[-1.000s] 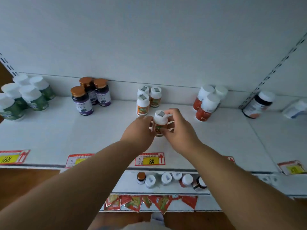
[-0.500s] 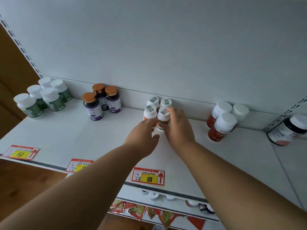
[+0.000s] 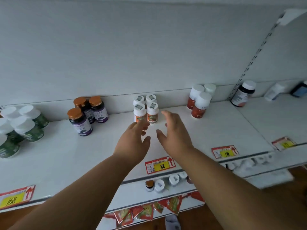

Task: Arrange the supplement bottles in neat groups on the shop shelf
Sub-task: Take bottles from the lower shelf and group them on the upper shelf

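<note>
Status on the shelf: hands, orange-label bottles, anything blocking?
Left hand open, empty. Right hand open, empty. Four orange-label bottles upright in a tight two-by-two block at the back of the shelf. Nothing in the way.

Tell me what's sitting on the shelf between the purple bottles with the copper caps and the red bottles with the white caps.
In the head view, four small orange-label bottles stand between the purple bottles and the red bottles.
</note>
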A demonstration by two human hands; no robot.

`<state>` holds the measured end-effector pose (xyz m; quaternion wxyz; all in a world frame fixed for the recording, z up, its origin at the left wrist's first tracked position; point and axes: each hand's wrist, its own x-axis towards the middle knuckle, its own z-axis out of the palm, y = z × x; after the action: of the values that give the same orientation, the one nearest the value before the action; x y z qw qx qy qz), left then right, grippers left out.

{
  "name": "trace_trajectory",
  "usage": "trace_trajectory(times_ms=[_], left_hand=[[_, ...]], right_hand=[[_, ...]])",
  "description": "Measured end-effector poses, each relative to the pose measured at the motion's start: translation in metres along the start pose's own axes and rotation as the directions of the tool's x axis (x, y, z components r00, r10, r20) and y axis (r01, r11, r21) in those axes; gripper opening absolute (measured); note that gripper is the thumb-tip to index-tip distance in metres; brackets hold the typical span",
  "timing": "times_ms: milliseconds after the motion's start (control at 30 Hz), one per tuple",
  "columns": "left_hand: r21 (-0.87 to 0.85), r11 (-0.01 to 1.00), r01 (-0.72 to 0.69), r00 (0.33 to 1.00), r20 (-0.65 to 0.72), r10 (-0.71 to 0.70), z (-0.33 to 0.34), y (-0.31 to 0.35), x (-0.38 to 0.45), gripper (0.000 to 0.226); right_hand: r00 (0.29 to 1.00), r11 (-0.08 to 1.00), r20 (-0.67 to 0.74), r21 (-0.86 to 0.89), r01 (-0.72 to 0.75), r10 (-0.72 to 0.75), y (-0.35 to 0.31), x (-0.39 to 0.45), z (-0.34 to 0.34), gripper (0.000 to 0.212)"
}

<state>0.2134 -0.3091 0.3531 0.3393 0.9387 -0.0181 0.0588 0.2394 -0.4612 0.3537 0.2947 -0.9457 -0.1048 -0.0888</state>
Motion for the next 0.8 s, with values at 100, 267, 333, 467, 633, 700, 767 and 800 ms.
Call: trace_trajectory(times_ms=[100, 267, 333, 467, 633, 700, 767, 800], left_hand=[[-0.016, 0.993, -0.121, 0.991, 0.062, 0.122, -0.018, -0.01, -0.022, 0.046], [-0.036, 0.968, -0.247, 0.966, 0.071, 0.249, -0.05, -0.026, -0.076, 0.043], [-0.06, 0.968, -0.243, 0.965, 0.089, 0.248, -0.057, -0.036, -0.106, 0.041], [-0.085, 0.978, -0.193, 0.963, 0.174, 0.205, -0.044, -0.063, -0.163, 0.04], [-0.026, 0.998, 0.063, 0.955, 0.293, -0.052, 0.029, -0.113, -0.201, 0.043], [-0.006, 0.994, 0.112, 0.938, 0.332, -0.104, 0.062, -0.136, -0.2, 0.043], [0.014, 0.988, 0.154, 0.927, 0.344, -0.149, 0.093, -0.163, -0.194, 0.044], [0.023, 0.984, 0.176, 0.924, 0.34, -0.173, 0.107, -0.177, -0.19, 0.043]], right_hand=[[0.994, 0.997, -0.086, 0.045, -0.064, 0.068, -0.022, -0.038, 0.002, 0.061], [0.981, 0.988, -0.149, 0.114, -0.108, 0.124, -0.066, -0.109, 0.004, 0.051], [0.981, 0.983, -0.148, 0.15, -0.105, 0.127, -0.077, -0.139, 0.009, 0.044], [0.984, 0.967, -0.047, 0.198, -0.161, 0.173, -0.073, -0.194, 0.044, 0.04], [0.971, 0.952, 0.071, 0.194, -0.237, 0.227, -0.032, -0.219, 0.115, 0.041], [0.96, 0.941, 0.123, 0.203, -0.272, 0.251, -0.012, -0.219, 0.149, 0.043], [0.95, 0.932, 0.155, 0.203, -0.3, 0.272, 0.008, -0.212, 0.187, 0.043], [0.944, 0.929, 0.168, 0.196, -0.315, 0.285, 0.018, -0.209, 0.207, 0.043]])
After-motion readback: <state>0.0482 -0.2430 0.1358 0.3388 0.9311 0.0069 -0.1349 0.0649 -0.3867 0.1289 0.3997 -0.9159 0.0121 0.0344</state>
